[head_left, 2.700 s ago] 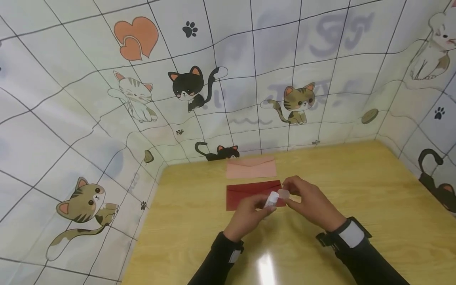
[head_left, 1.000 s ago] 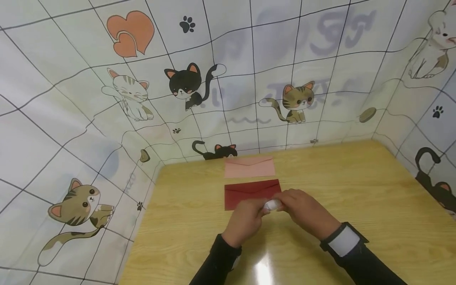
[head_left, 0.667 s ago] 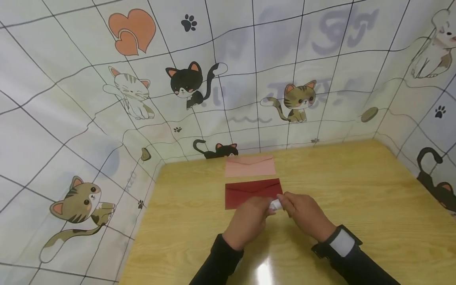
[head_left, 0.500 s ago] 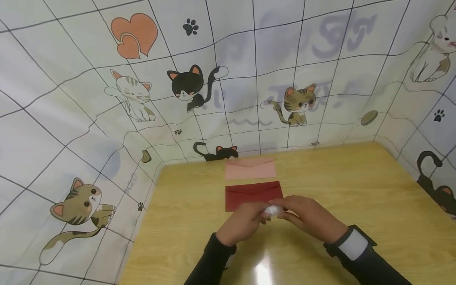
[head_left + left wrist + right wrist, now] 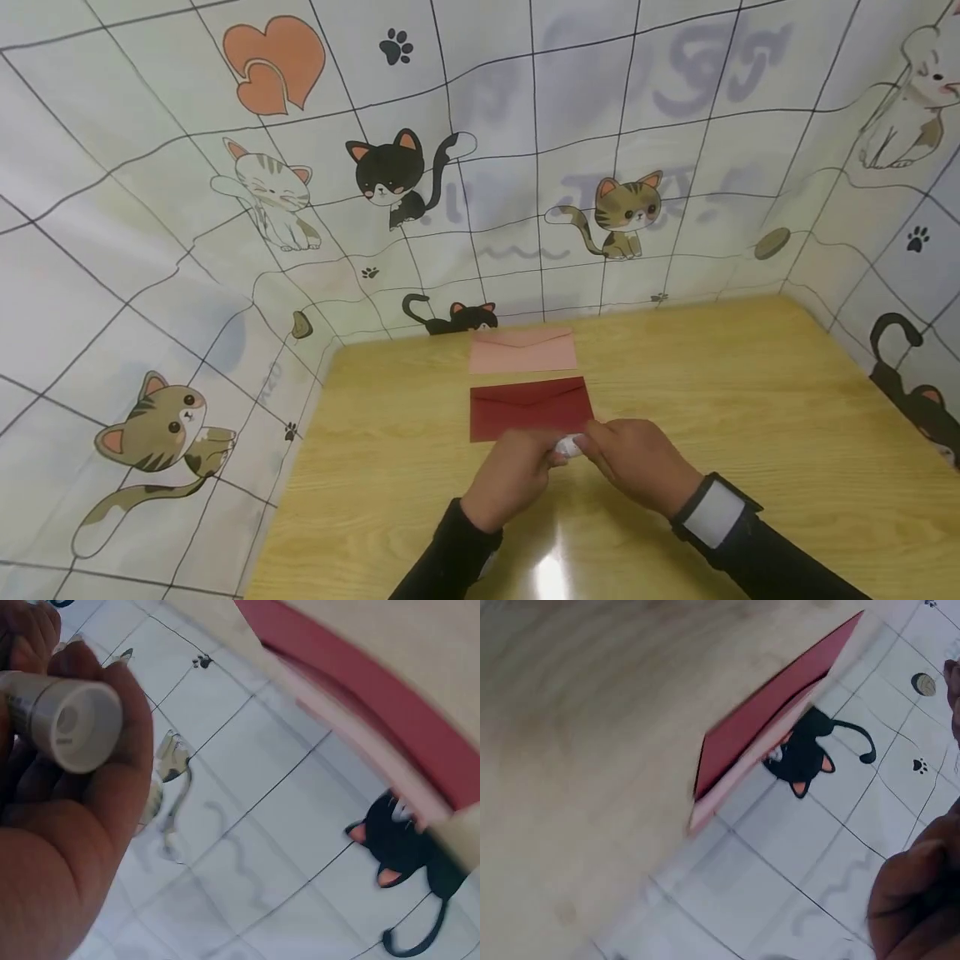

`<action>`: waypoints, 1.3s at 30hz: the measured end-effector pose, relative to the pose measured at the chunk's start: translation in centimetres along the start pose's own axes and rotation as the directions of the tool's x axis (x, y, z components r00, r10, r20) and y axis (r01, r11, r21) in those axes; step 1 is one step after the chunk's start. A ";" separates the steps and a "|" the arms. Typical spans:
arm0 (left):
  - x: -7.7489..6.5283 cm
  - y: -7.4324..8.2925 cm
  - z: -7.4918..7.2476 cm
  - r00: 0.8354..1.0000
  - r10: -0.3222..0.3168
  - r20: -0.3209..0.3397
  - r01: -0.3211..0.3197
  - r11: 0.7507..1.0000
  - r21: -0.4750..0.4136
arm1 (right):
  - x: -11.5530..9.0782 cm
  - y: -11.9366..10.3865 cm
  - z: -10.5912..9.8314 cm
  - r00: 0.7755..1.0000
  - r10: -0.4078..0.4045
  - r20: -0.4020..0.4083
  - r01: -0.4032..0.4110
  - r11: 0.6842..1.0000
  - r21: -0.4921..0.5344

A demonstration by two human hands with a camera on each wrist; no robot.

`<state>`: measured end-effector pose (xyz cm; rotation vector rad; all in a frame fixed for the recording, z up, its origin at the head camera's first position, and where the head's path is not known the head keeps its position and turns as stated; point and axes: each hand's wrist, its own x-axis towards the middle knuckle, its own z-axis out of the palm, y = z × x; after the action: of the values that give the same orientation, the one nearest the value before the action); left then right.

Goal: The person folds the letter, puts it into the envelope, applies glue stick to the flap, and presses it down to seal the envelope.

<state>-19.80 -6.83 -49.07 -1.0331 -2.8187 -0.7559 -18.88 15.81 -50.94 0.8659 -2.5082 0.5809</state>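
Between both hands is a small white tube, which looks like a glue stick (image 5: 567, 447). My left hand (image 5: 508, 477) grips its body with curled fingers. My right hand (image 5: 642, 463) pinches the opposite end, and its fingers hide that part. In the left wrist view, one hollow round end of the glue stick (image 5: 88, 726) faces the camera, with a small knob inside. Just beyond the hands lies a dark red envelope (image 5: 525, 408), flap side up. A pink envelope (image 5: 522, 351) lies behind it. At the right wrist view's edge my right hand (image 5: 922, 892) shows curled fingers.
The wooden table (image 5: 712, 367) holds both envelopes near its back edge. White cloth (image 5: 510, 217) printed with cats and grid lines rises behind the table and at both sides.
At the oldest frame my right hand held a small translucent piece beside the tube. It has since closed onto the tube's end, and its grip shifts between frames. The envelopes stay put.
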 end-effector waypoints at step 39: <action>2.7 -6.6 2.6 0.863 -0.463 -0.204 0.444 0.886 -0.133 | 2.0 12.0 2.7 0.636 0.700 0.323 -0.711 0.695 -0.105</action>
<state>-25.72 -8.38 -53.62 -0.2438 -2.8624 -0.9603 -28.82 22.15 -55.05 -0.1010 -3.1528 0.7544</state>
